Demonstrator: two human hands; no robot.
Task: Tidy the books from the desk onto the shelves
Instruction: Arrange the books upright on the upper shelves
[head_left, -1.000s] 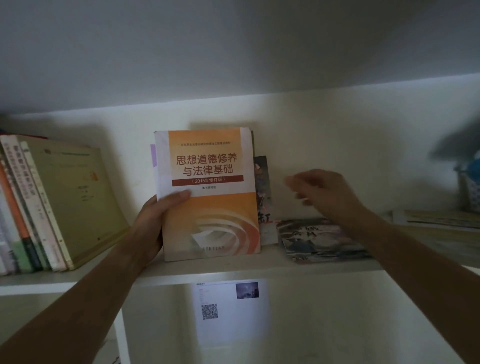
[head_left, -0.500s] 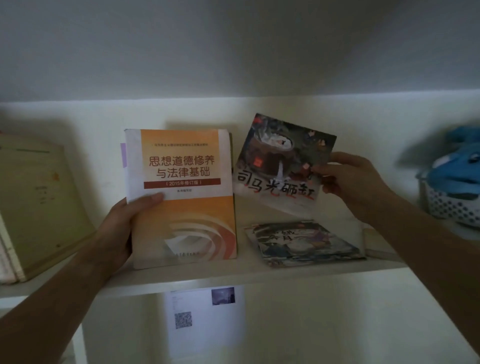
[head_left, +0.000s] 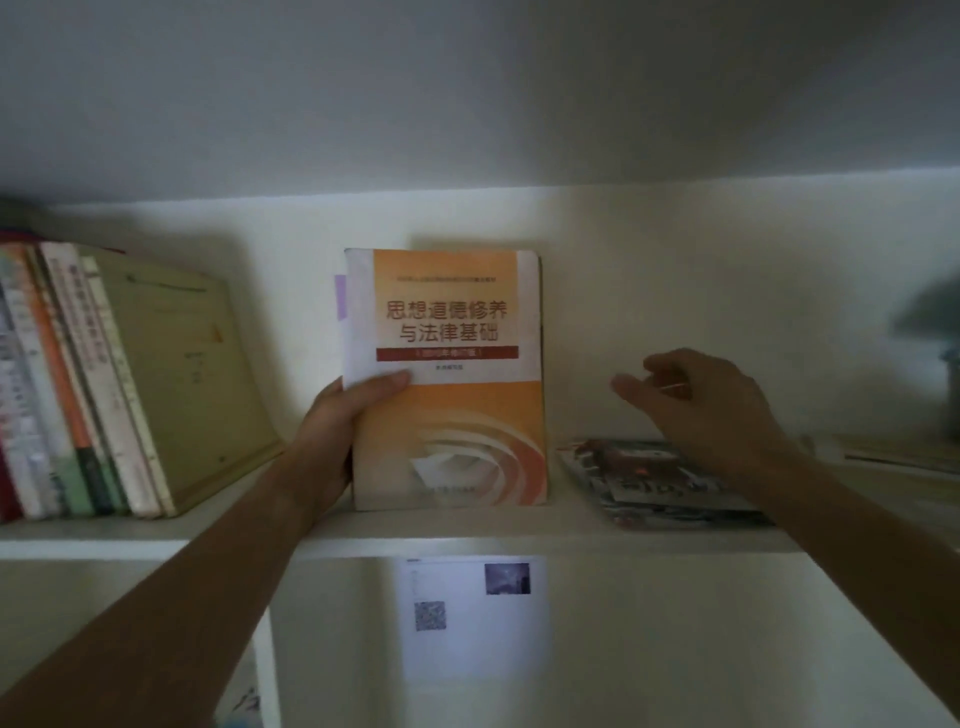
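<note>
Picture book now flat on stack (head_left: 660, 478); right hand (head_left: 711, 410) loose, empty. Left hand (head_left: 332, 441) grips orange book (head_left: 452, 415) upright on white shelf (head_left: 467, 540).

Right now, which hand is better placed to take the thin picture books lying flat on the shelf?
Right hand: empty, hovering just above the flat picture books. Left hand grips the upright orange textbook.

Both my forearms are showing bare from the bottom corners of the view, with no sleeve, watch or band on either. My bare left hand (head_left: 332, 431) is wearing no ring or glove. My bare right hand (head_left: 711, 410), over at three o'clock from it, is showing nothing worn either, though its fingers are blurring too much to tell finer detail.
</note>
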